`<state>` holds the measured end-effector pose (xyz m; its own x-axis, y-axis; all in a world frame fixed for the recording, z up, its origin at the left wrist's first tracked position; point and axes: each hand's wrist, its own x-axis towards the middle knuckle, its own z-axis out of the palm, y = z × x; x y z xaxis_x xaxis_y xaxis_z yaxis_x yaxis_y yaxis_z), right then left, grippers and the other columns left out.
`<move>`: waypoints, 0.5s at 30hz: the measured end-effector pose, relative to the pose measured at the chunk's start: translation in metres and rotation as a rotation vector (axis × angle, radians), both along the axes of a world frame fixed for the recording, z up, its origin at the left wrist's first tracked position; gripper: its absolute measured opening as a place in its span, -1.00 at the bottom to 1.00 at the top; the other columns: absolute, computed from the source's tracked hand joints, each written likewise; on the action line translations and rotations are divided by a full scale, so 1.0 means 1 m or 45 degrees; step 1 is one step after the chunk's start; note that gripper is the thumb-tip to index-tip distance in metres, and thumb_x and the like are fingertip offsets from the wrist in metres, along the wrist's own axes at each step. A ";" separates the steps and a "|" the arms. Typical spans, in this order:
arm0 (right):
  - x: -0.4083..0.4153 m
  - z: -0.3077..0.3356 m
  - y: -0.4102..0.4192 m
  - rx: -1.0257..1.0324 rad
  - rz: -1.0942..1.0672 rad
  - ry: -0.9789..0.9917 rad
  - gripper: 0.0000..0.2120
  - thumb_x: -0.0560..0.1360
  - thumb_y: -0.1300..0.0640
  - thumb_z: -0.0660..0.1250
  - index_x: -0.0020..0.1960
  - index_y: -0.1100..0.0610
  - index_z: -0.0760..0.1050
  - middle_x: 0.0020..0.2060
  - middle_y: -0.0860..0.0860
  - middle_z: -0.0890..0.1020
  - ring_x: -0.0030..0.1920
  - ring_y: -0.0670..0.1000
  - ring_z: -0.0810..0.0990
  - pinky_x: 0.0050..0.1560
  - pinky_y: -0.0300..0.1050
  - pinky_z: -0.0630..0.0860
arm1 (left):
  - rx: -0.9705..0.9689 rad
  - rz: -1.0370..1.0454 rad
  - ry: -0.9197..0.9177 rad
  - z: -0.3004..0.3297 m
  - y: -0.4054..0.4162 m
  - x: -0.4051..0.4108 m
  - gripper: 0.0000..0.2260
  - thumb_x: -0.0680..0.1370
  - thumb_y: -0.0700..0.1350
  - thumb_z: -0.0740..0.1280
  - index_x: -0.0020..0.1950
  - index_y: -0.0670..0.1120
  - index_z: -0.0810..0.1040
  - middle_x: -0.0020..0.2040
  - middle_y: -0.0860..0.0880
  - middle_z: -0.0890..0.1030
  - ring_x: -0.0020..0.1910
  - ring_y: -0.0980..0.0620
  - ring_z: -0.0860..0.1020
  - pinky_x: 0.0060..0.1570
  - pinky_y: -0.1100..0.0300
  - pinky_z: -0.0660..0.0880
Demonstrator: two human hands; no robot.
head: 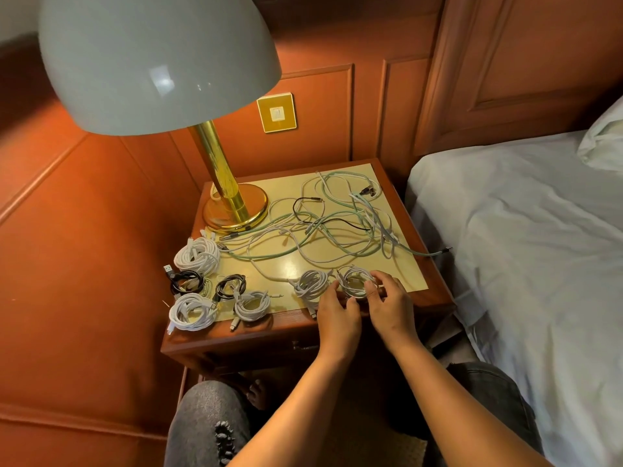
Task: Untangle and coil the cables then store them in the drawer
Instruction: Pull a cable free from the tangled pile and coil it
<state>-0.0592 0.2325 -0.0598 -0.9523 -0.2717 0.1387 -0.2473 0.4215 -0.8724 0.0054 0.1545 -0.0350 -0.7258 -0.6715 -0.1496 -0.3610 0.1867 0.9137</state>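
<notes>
On the nightstand [435, 294] both my hands hold a small white coiled cable [355, 281] near the front right edge. My left hand [337, 311] pinches its near left side, my right hand [387, 298] grips its right side. Another white coil [310, 284] lies just left of it. Several finished coils sit at the front left: white ones [197, 254] [192, 311] [253, 305] and black ones [185, 281] [231, 284]. A loose tangle of green, white and black cables [337, 224] covers the back of the top. The drawer front [256, 348] under the top is in shadow.
A brass lamp [232, 203] with a big pale shade stands at the back left of the nightstand. A bed [522, 247] with white sheets lies close on the right, one green cable end [438, 252] hanging towards it. My knees are below the table's front.
</notes>
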 end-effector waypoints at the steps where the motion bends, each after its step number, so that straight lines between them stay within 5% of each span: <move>1: 0.000 0.000 0.000 0.002 -0.001 -0.012 -0.68 0.59 0.16 0.29 0.31 0.22 0.49 0.16 0.13 0.58 0.05 -0.02 0.54 -0.09 -0.45 0.33 | 0.003 -0.009 -0.010 0.000 -0.001 0.000 -0.58 0.57 -0.23 0.25 0.44 -0.14 0.37 0.35 -0.08 0.46 0.35 -0.02 0.42 0.38 0.07 0.34; 8: 0.002 -0.001 0.004 0.023 0.004 -0.039 -0.62 0.58 0.12 0.32 0.35 0.22 0.45 0.17 0.12 0.57 -0.03 -0.06 0.54 -0.20 -0.52 0.39 | -0.002 -0.047 -0.060 -0.003 -0.009 0.010 -0.57 0.58 -0.18 0.26 0.46 -0.12 0.35 0.37 -0.10 0.47 0.34 -0.01 0.43 0.36 0.07 0.37; 15: 0.006 0.018 0.014 0.045 0.009 0.021 -0.64 0.57 0.12 0.32 0.33 0.22 0.46 0.19 0.11 0.54 0.02 -0.04 0.52 -0.06 -0.28 0.42 | -0.143 -0.109 0.005 0.017 -0.028 0.022 -0.70 0.59 -0.21 0.23 0.32 -0.16 0.49 0.22 -0.08 0.57 0.17 0.07 0.50 0.14 0.29 0.38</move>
